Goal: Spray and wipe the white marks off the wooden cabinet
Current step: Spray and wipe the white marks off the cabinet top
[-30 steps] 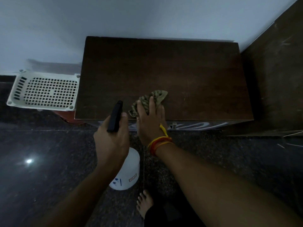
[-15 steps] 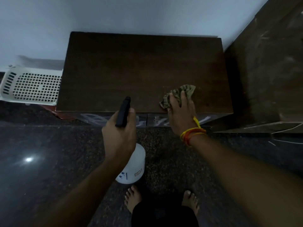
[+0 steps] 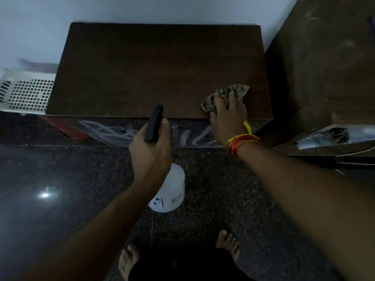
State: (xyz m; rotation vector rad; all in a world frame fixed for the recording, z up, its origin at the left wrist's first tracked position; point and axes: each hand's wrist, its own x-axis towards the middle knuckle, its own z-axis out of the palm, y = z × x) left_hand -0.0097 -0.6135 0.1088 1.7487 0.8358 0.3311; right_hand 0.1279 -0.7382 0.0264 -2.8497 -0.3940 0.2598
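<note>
White perforated plastic basket point(image 3: 26, 92) sits at the far left, just beside the dark brown wooden cabinet point(image 3: 154, 69), whose front face shows white scribbled marks point(image 3: 113, 131). Over the polished dark stone floor point(image 3: 60, 179), the left hand point(image 3: 151, 151) grips the white plastic spray bottle point(image 3: 170, 191) by its black trigger head point(image 3: 154, 123), fingers curled round it. Further right, the right hand point(image 3: 229, 118), with yellow and orange threads point(image 3: 241, 141) at the wrist, presses a crumpled patterned olive cloth point(image 3: 229, 94) onto the cabinet top near its front right corner, fingers point(image 3: 232, 97) slightly spread over it.
</note>
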